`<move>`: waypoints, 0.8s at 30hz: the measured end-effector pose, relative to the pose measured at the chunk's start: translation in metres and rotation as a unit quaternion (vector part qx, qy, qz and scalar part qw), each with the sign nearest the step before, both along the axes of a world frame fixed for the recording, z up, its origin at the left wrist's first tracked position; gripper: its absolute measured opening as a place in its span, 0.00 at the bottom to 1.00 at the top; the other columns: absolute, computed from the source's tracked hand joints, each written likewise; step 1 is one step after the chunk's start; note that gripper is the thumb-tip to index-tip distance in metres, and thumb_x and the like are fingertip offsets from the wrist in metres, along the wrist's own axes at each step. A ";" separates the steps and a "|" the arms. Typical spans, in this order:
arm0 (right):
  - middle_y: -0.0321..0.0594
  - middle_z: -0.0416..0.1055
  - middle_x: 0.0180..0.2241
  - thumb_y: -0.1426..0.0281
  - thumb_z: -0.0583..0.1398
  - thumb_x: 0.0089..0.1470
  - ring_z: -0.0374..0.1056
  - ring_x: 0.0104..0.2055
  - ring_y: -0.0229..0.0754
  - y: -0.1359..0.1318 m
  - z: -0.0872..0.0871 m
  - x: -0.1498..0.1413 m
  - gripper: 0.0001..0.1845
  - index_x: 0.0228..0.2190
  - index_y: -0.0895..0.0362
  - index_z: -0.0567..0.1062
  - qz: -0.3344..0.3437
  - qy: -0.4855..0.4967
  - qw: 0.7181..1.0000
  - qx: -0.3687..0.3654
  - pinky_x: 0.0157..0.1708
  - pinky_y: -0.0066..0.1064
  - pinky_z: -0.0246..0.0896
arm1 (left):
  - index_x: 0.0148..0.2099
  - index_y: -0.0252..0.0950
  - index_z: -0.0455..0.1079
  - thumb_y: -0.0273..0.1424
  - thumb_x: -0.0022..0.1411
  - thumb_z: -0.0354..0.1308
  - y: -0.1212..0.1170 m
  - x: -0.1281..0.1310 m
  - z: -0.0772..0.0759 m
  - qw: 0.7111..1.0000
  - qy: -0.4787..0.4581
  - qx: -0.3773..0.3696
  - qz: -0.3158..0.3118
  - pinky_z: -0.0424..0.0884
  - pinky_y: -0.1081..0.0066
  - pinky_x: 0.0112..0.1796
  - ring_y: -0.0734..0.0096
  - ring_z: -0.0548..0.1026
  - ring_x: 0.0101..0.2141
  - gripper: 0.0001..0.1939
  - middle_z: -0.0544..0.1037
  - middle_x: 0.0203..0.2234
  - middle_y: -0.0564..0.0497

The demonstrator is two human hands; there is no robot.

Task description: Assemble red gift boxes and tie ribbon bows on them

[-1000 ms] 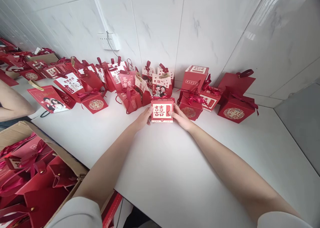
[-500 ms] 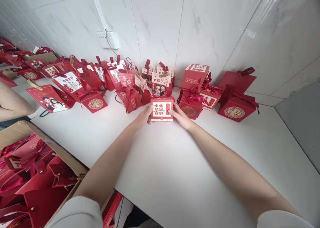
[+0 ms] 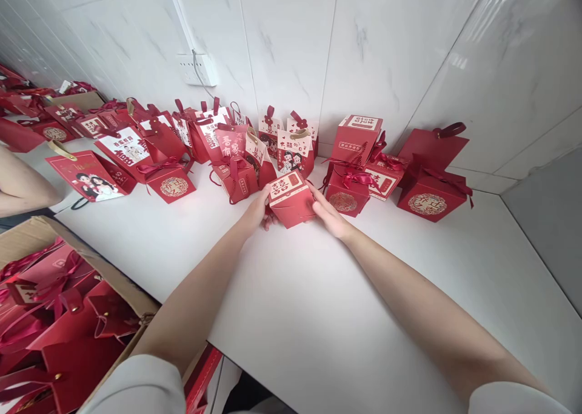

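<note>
Well, left hand and right hand clamp the red box, its far side hidden.

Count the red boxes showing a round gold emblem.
4: far-left box, ribboned box left of the left hand, middle box beside the right hand, and rightmost box. Others may be hidden in the clutter.

Left sleeve: your left sleeve is pale grey-white, loose, with a creased band near its rounded cuff.
Right sleeve: your right sleeve is plain, the same pale shade.
Forearms: bare.
Hands: your left hand and right hand are bare.
</note>
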State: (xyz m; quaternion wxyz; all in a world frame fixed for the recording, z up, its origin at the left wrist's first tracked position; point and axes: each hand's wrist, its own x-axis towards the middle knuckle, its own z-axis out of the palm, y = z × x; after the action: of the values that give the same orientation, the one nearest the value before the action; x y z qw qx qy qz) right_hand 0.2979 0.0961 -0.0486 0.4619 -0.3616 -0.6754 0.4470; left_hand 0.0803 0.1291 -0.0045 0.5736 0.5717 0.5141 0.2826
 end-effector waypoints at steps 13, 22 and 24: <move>0.45 0.61 0.62 0.47 0.56 0.60 0.57 0.63 0.51 0.003 0.000 0.000 0.37 0.64 0.52 0.59 -0.109 -0.077 0.989 0.058 0.63 0.46 0.51 | 0.70 0.39 0.48 0.43 0.54 0.66 0.004 -0.011 -0.014 0.975 -0.015 0.196 -0.102 0.65 0.76 0.23 0.71 0.71 0.30 0.47 0.75 0.38 0.46; 0.46 0.62 0.62 0.45 0.54 0.60 0.59 0.62 0.52 0.003 0.002 -0.002 0.38 0.63 0.53 0.60 -0.121 -0.087 0.988 0.041 0.63 0.47 0.52 | 0.67 0.35 0.52 0.40 0.57 0.64 0.004 -0.007 -0.016 0.975 -0.019 0.211 -0.070 0.66 0.74 0.25 0.70 0.70 0.31 0.41 0.74 0.37 0.46; 0.46 0.62 0.61 0.45 0.55 0.59 0.60 0.62 0.52 0.003 0.003 -0.002 0.38 0.62 0.54 0.60 -0.124 -0.091 0.987 0.036 0.62 0.46 0.53 | 0.66 0.35 0.53 0.40 0.57 0.64 0.004 -0.008 -0.016 0.975 -0.014 0.212 -0.070 0.65 0.73 0.26 0.69 0.70 0.31 0.39 0.74 0.36 0.46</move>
State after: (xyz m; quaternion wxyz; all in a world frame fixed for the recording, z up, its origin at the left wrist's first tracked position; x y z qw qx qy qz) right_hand 0.2961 0.0989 -0.0454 0.4631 -0.4652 -0.6801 0.3266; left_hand 0.0728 0.1335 -0.0207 0.4651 0.7104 0.3934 0.3525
